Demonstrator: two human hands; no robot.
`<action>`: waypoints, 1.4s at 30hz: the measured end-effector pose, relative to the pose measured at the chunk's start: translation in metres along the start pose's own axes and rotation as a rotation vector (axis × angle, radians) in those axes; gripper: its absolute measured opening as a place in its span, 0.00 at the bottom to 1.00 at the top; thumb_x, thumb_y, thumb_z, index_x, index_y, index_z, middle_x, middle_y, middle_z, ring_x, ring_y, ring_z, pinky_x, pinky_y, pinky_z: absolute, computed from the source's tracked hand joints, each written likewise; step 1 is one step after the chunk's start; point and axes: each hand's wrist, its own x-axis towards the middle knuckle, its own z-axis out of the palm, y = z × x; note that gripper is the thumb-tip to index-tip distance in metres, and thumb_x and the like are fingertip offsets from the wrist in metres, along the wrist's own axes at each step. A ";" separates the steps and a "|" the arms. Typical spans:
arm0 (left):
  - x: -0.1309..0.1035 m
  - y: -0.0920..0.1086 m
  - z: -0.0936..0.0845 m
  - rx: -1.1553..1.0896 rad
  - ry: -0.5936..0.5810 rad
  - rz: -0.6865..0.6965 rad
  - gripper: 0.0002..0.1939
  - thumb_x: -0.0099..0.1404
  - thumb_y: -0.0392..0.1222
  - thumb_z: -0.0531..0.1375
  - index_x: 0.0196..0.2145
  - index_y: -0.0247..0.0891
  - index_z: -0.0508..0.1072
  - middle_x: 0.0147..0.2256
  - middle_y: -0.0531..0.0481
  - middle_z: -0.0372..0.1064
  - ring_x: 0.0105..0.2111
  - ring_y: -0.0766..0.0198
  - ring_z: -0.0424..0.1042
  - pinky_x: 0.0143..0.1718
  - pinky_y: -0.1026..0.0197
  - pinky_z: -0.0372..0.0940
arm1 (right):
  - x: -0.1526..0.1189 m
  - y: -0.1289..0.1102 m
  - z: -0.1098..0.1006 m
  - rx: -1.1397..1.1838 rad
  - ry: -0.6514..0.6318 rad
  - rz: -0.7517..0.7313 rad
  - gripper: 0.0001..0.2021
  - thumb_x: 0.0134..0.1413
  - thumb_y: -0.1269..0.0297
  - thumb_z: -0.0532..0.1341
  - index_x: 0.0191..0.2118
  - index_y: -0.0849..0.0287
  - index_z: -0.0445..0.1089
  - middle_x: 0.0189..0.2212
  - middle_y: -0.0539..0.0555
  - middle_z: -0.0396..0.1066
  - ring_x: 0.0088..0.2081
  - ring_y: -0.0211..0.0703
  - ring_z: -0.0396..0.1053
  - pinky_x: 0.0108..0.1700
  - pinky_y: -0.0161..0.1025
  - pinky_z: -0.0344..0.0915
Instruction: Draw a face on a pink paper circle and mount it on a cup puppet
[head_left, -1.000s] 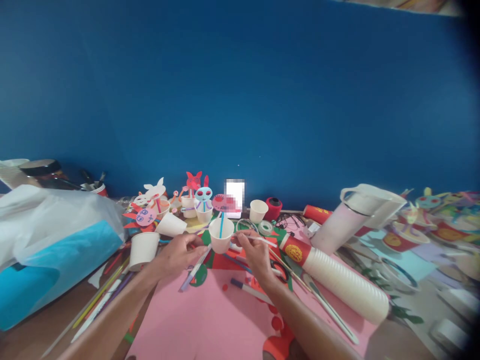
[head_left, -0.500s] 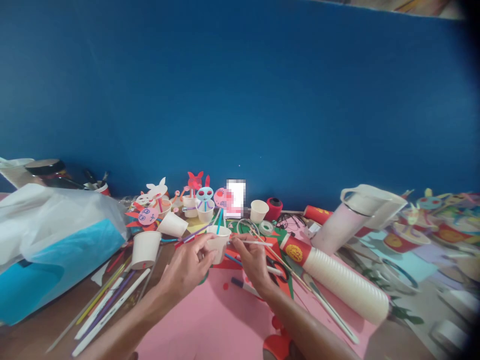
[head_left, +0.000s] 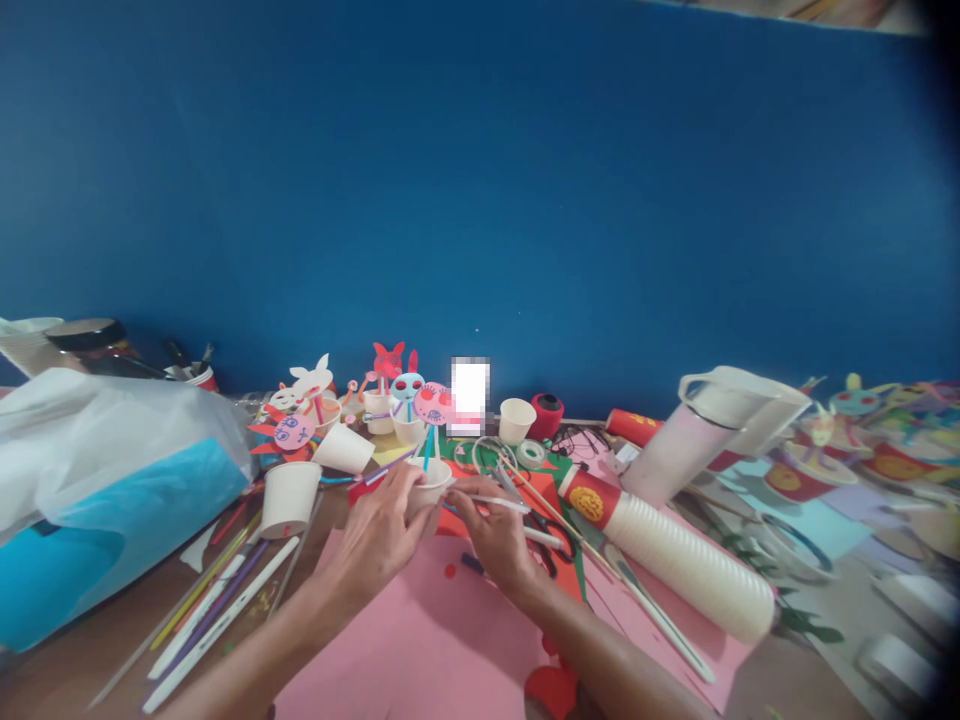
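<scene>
My left hand [head_left: 375, 530] is closed around a white paper cup [head_left: 433, 490], fingers on its far side and thumb at the front. A blue stem [head_left: 428, 450] rises from the cup and bears a pink paper face [head_left: 431, 403] with red eyes. In my right hand [head_left: 495, 535] is a thin white stick [head_left: 499, 502], pinched close to the cup's right side; its kind is unclear. The fingertips are at the cup wall, and whether the stick's near end touches it is hidden. Both hands are above a pink sheet [head_left: 405, 630].
Several paper-face figures [head_left: 311, 378] in cups stand behind. To the right lie stacked paper cups [head_left: 690, 570], black-handled scissors [head_left: 568, 545], a tape roll [head_left: 532, 454] and a pitcher [head_left: 690, 440]. Left are a blue-and-white bag [head_left: 120, 500], an upside-down cup [head_left: 289, 498] and colored sticks [head_left: 210, 610].
The cup has come slightly lower and left, its pink face now tipped forward more plainly in view. My right hand has moved a little left and down with the white stick.
</scene>
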 end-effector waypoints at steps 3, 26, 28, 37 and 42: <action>0.001 0.000 -0.001 0.017 -0.052 0.009 0.07 0.64 0.45 0.54 0.37 0.41 0.67 0.35 0.49 0.70 0.35 0.57 0.72 0.32 0.62 0.62 | -0.002 0.001 0.000 -0.009 -0.009 -0.055 0.06 0.56 0.65 0.61 0.31 0.57 0.75 0.29 0.53 0.76 0.34 0.44 0.73 0.40 0.38 0.67; 0.005 -0.007 0.002 -0.010 -0.229 0.011 0.18 0.66 0.47 0.48 0.24 0.39 0.68 0.27 0.48 0.68 0.29 0.58 0.69 0.29 0.60 0.56 | -0.003 -0.018 -0.004 -0.292 -0.201 -0.248 0.10 0.61 0.61 0.58 0.32 0.56 0.76 0.29 0.55 0.76 0.33 0.44 0.72 0.38 0.39 0.65; 0.004 -0.007 0.001 -0.014 -0.221 -0.009 0.14 0.65 0.46 0.50 0.27 0.39 0.70 0.30 0.47 0.71 0.32 0.56 0.71 0.31 0.60 0.57 | -0.003 -0.018 -0.004 -0.286 -0.188 -0.242 0.11 0.61 0.61 0.58 0.32 0.56 0.76 0.29 0.55 0.76 0.33 0.44 0.72 0.38 0.38 0.65; 0.004 -0.002 -0.004 -0.021 -0.189 -0.073 0.11 0.63 0.43 0.53 0.26 0.40 0.72 0.28 0.50 0.71 0.29 0.60 0.70 0.27 0.62 0.56 | -0.002 -0.018 -0.006 -0.249 -0.176 -0.332 0.08 0.60 0.62 0.58 0.33 0.56 0.73 0.31 0.56 0.74 0.36 0.46 0.70 0.38 0.40 0.65; 0.005 -0.003 -0.005 -0.018 -0.158 -0.071 0.13 0.64 0.45 0.53 0.27 0.41 0.73 0.29 0.52 0.69 0.27 0.61 0.69 0.27 0.63 0.55 | 0.001 -0.017 -0.009 -0.226 -0.195 -0.365 0.05 0.58 0.64 0.60 0.38 0.55 0.72 0.37 0.57 0.74 0.42 0.47 0.70 0.43 0.42 0.65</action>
